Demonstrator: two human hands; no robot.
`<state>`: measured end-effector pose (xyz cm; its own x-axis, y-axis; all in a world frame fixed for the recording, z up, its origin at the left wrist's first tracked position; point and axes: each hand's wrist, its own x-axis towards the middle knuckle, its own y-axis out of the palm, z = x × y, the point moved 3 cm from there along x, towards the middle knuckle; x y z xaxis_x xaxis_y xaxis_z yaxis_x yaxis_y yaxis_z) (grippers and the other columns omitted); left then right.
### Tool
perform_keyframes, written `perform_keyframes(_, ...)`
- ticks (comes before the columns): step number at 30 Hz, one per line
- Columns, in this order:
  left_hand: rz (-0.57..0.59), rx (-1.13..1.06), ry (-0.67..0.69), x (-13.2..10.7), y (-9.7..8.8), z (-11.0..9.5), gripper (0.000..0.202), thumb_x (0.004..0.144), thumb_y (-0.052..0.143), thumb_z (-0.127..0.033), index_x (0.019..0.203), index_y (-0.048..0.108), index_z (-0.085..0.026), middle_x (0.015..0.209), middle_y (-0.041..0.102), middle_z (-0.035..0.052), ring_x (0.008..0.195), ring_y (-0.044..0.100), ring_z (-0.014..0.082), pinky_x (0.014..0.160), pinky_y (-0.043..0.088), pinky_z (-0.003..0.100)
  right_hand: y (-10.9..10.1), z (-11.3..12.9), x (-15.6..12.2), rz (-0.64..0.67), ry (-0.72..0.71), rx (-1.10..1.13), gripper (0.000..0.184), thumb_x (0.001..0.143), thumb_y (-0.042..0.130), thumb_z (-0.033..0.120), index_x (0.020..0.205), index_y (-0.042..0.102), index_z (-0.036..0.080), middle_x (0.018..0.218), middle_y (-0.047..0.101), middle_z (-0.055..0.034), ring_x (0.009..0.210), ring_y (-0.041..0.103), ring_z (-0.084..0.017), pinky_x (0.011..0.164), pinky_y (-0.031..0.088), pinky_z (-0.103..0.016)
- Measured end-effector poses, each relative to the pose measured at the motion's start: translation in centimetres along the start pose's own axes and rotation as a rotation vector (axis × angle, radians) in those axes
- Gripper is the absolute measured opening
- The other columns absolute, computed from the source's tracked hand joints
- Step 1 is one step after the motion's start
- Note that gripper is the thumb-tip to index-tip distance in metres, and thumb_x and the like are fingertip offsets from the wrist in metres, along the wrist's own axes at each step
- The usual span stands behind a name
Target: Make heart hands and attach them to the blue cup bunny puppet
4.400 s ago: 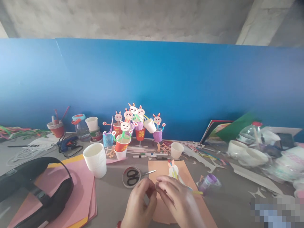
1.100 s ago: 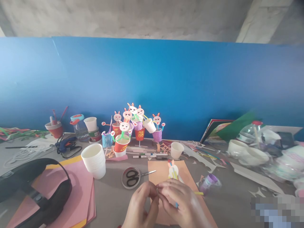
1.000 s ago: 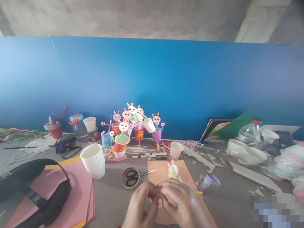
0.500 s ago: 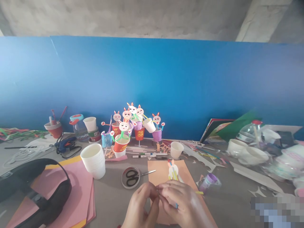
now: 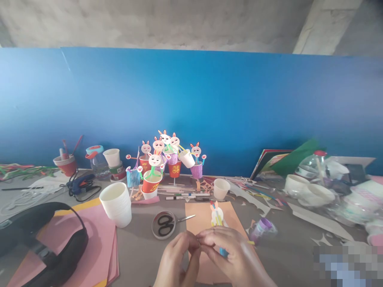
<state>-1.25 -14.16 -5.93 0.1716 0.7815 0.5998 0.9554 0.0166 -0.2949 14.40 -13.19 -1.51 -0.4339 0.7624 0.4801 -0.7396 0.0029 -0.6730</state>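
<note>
My left hand (image 5: 177, 260) and my right hand (image 5: 233, 257) meet at their fingertips low in the middle, over an orange paper sheet (image 5: 200, 213). Both pinch a small thin piece between them that is too small to name. A blue strip end (image 5: 223, 252) shows under my right fingers, and a yellow strip (image 5: 250, 242) sticks out to the right. A white paper rabbit cutout (image 5: 216, 215) lies on the sheet just beyond my hands. Scissors (image 5: 166, 224) rest on a round lid left of the sheet.
A stack of white cups (image 5: 116, 203) stands on pink paper (image 5: 95, 243). Rabbit cup figures (image 5: 167, 159) stand at the blue board. A black headset (image 5: 38, 239) lies front left, a glue gun (image 5: 80, 184) behind it. A purple cup (image 5: 261, 228) lies on its side; bowls and a bottle (image 5: 311, 167) crowd the right.
My fingertips have kept working the small piece with only slight shifts. The view has drifted a little, so the table things sit slightly further left.
</note>
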Motion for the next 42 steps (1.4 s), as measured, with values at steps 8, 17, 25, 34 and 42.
perform_keyframes(8,0.028,0.050,-0.012,-0.2,0.2,0.3,0.018,0.086,0.044,-0.009,0.076,0.044,-0.024,0.069,0.055,0.0004,0.063,0.054,0.0155,0.060,0.042,0.023,0.4,0.7,-0.1,-0.025,-0.091,-0.104,0.025,0.086,0.048,0.007,0.072,0.060,0.024,0.073,0.077,-0.0005,0.067,0.074,-0.017,0.061,0.056,-0.023)
perform_keyframes(17,-0.024,-0.001,-0.045,-0.2,0.4,0.4,0.018,0.087,0.046,-0.012,0.073,0.044,-0.024,0.068,0.056,0.0003,0.064,0.056,0.0156,0.060,0.042,0.023,0.7,0.5,-0.4,-0.091,-0.077,-0.125,0.025,0.079,0.047,0.005,0.077,0.061,0.025,0.077,0.079,0.0003,0.066,0.075,-0.017,0.059,0.056,-0.022)
perform_keyframes(25,-0.060,-0.025,-0.021,-0.1,0.2,0.4,0.018,0.084,0.047,-0.009,0.074,0.045,-0.024,0.068,0.055,-0.0020,0.062,0.054,0.0137,0.060,0.042,0.021,0.0,1.3,-0.1,-0.143,-0.064,-0.067,0.021,0.080,0.053,0.010,0.084,0.066,0.027,0.082,0.081,-0.0001,0.074,0.078,-0.019,0.066,0.059,-0.023)
perform_keyframes(34,-0.031,-0.032,-0.052,-0.1,0.1,0.3,0.017,0.081,0.046,-0.008,0.074,0.047,-0.023,0.069,0.056,-0.0022,0.063,0.054,0.0136,0.061,0.041,0.021,0.2,0.8,-0.1,-0.149,-0.043,-0.093,0.022,0.078,0.047,0.006,0.078,0.056,0.026,0.076,0.077,0.0029,0.067,0.073,-0.015,0.061,0.054,-0.022)
perform_keyframes(42,-0.066,-0.044,-0.082,0.0,0.0,0.2,0.016,0.084,0.048,-0.011,0.073,0.049,-0.022,0.068,0.056,-0.0015,0.062,0.054,0.0138,0.061,0.042,0.022,-0.4,1.6,0.0,-0.175,-0.106,-0.119,0.021,0.082,0.050,0.006,0.088,0.056,0.025,0.078,0.073,0.0016,0.069,0.069,-0.015,0.063,0.054,-0.024)
